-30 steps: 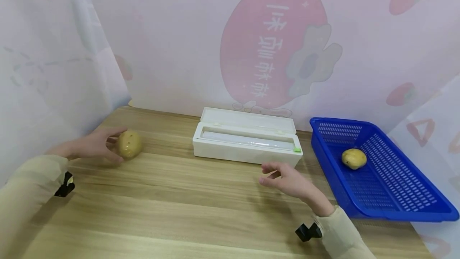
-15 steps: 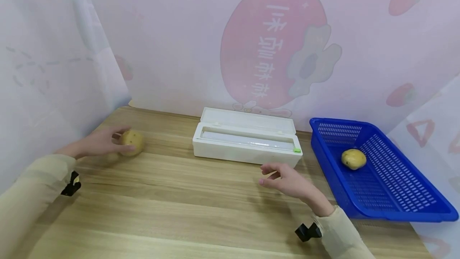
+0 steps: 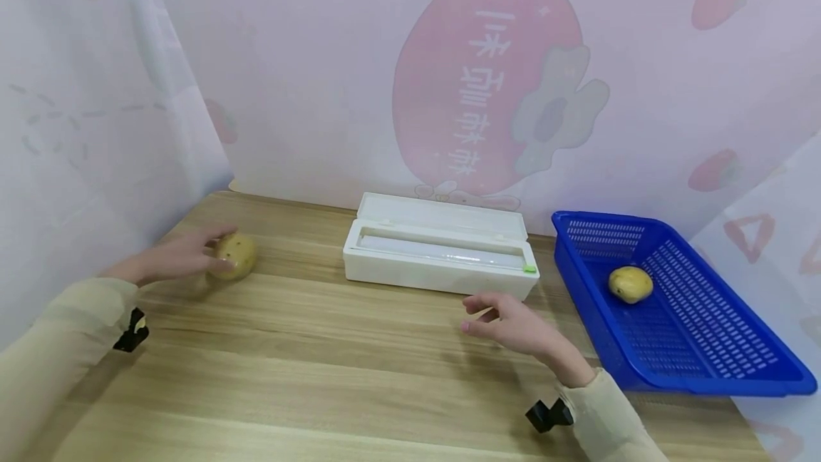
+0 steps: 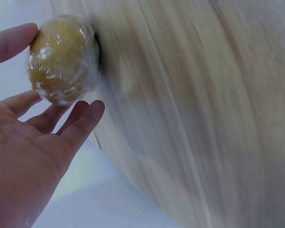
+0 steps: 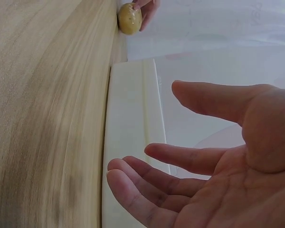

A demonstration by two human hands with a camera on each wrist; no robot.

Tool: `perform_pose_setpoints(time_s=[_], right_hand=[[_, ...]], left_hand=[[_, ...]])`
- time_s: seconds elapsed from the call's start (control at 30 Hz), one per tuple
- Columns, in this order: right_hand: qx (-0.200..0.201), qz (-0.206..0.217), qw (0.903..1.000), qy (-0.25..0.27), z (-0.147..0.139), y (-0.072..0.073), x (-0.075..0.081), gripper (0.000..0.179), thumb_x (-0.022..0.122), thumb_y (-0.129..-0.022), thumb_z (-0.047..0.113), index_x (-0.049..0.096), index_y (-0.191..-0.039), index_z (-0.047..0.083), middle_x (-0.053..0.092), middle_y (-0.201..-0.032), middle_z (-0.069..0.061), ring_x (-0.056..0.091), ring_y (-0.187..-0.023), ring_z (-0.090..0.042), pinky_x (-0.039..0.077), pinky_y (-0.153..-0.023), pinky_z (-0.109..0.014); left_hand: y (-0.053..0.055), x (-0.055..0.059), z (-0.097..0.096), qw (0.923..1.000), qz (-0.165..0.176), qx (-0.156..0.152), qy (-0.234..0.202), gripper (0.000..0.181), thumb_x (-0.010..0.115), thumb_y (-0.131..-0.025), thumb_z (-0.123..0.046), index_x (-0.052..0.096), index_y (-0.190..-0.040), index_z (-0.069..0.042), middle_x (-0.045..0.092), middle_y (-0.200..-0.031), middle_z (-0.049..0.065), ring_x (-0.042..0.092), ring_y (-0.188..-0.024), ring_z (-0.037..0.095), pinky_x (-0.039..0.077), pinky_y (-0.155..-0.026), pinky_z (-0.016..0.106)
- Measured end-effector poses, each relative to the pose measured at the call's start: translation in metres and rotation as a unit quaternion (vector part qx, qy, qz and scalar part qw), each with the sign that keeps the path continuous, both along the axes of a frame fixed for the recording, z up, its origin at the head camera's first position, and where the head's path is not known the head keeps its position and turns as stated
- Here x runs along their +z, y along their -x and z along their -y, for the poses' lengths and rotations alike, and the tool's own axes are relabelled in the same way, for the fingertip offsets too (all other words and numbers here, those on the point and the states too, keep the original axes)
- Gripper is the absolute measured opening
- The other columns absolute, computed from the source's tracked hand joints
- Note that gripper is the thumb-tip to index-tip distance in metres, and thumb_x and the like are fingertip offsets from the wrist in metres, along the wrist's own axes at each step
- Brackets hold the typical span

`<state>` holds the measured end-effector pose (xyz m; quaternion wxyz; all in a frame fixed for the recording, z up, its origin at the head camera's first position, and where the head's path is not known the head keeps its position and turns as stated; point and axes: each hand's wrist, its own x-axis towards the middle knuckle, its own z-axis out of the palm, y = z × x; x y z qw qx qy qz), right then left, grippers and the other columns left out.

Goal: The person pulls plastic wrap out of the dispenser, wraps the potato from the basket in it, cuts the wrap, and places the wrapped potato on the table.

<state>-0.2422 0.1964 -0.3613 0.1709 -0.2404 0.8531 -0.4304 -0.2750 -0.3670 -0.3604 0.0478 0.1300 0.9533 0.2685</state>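
At the left of the table sits a potato wrapped in clear plastic film; the shiny creases of the film show in the left wrist view. My left hand is at its left side. Its thumb tip touches the potato's edge, and the loosely spread fingers lie along the other side. My right hand hovers in front of a white cling film box, with relaxed, parted fingers and nothing in them. The box's lid stands raised at the back, and a film roll shows inside.
A blue plastic basket stands at the right with another potato in it. A green slider sits at the box's right end. Printed curtains enclose the wooden table at the back and sides.
Over the second, my left hand moved right onto the potato, which shifted slightly right. Since half a second ago its thumb has drawn back a little. My right hand stays in place.
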Motion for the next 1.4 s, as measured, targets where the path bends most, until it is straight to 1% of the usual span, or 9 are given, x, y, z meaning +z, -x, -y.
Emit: perform_pose_setpoints(time_s=[0.27, 0.4, 0.47, 0.57, 0.73, 0.87, 1.03, 1.2, 1.4], right_hand=[[-0.015, -0.004, 0.9999, 0.002, -0.004, -0.001, 0.007, 0.047, 0.069, -0.094, 0.029, 0.06, -0.13, 0.0, 0.061, -0.123, -0.014, 0.06, -0.104, -0.025, 0.053, -0.079, -0.041], [-0.05, -0.062, 0.9964, 0.028, -0.013, 0.006, 0.01, 0.037, 0.068, -0.095, 0.023, 0.064, -0.124, 0.0, 0.066, -0.114, -0.011, 0.062, -0.101, -0.025, 0.053, -0.08, -0.039], [-0.092, -0.109, 0.9889, 0.043, -0.019, 0.011, 0.012, 0.032, 0.07, -0.094, 0.02, 0.067, -0.12, 0.001, 0.068, -0.109, -0.011, 0.063, -0.097, -0.025, 0.054, -0.078, -0.036], [-0.154, -0.179, 0.9693, 0.067, -0.028, 0.018, 0.018, 0.028, 0.072, -0.092, 0.016, 0.07, -0.116, 0.002, 0.067, -0.111, -0.014, 0.063, -0.096, -0.027, 0.055, -0.074, -0.034], [-0.204, -0.229, 0.9483, 0.082, -0.037, 0.033, 0.025, 0.028, 0.074, -0.09, 0.018, 0.072, -0.113, 0.002, 0.066, -0.117, -0.013, 0.061, -0.098, -0.027, 0.051, -0.075, -0.029], [-0.218, -0.218, 0.9466, 0.093, -0.037, 0.046, 0.024, 0.026, 0.075, -0.089, 0.02, 0.074, -0.108, 0.002, 0.068, -0.107, -0.01, 0.059, -0.085, -0.025, 0.048, -0.063, -0.028], [-0.216, -0.221, 0.9474, 0.083, -0.035, 0.067, 0.012, 0.023, 0.074, -0.09, 0.02, 0.076, -0.106, 0.003, 0.067, -0.089, -0.01, 0.052, -0.073, -0.024, 0.039, -0.05, -0.027], [-0.239, -0.213, 0.9448, 0.071, -0.039, 0.079, -0.001, 0.019, 0.073, -0.091, 0.016, 0.075, -0.104, 0.002, 0.066, -0.084, -0.01, 0.046, -0.067, -0.026, 0.035, -0.05, -0.026], [-0.27, -0.17, 0.9452, 0.069, -0.045, 0.082, -0.014, 0.015, 0.069, -0.091, 0.006, 0.075, -0.104, 0.003, 0.068, -0.093, -0.012, 0.045, -0.072, -0.023, 0.036, -0.058, -0.027]], left_hand=[[0.005, 0.002, -0.011, 1.0, -0.002, -0.001, 0.002, 0.083, 0.066, -0.093, -0.033, 0.023, -0.149, 0.012, 0.028, -0.147, 0.037, 0.029, -0.131, 0.055, 0.028, -0.1, 0.068], [0.006, 0.011, -0.027, 0.9988, -0.037, 0.011, 0.029, 0.087, 0.062, -0.095, -0.044, 0.022, -0.15, 0.01, 0.021, -0.151, 0.036, 0.02, -0.135, 0.055, 0.021, -0.102, 0.07], [0.006, 0.019, -0.044, 0.9957, -0.08, 0.014, 0.044, 0.086, 0.063, -0.094, -0.048, 0.028, -0.148, 0.009, 0.025, -0.15, 0.034, 0.024, -0.134, 0.053, 0.022, -0.103, 0.068], [0.005, 0.034, -0.08, 0.9902, -0.132, 0.019, 0.042, 0.08, 0.067, -0.091, -0.051, 0.041, -0.145, 0.002, 0.042, -0.141, 0.025, 0.044, -0.122, 0.042, 0.036, -0.097, 0.061], [0.008, 0.045, -0.137, 0.9901, -0.132, -0.03, -0.039, 0.065, 0.071, -0.087, -0.051, 0.055, -0.137, -0.011, 0.062, -0.114, 0.003, 0.061, -0.085, 0.018, 0.05, -0.073, 0.042], [0.017, 0.038, -0.164, 0.9882, -0.11, -0.054, -0.092, 0.055, 0.072, -0.087, -0.049, 0.061, -0.131, -0.016, 0.065, -0.106, -0.002, 0.061, -0.073, 0.017, 0.049, -0.063, 0.036], [0.033, 0.023, -0.185, 0.9853, -0.088, -0.049, -0.138, 0.046, 0.072, -0.09, -0.041, 0.065, -0.126, -0.011, 0.066, -0.113, 0.003, 0.052, -0.057, 0.019, 0.041, -0.049, 0.032], [0.044, 0.008, -0.199, 0.9867, -0.076, -0.049, -0.135, 0.041, 0.072, -0.091, -0.035, 0.068, -0.121, -0.009, 0.068, -0.112, 0.008, 0.052, -0.056, 0.017, 0.041, -0.048, 0.031], [0.045, 0.0, -0.204, 0.9875, -0.071, -0.033, -0.136, 0.03, 0.074, -0.09, -0.029, 0.074, -0.111, -0.009, 0.067, -0.118, 0.007, 0.051, -0.06, 0.018, 0.043, -0.054, 0.034]])
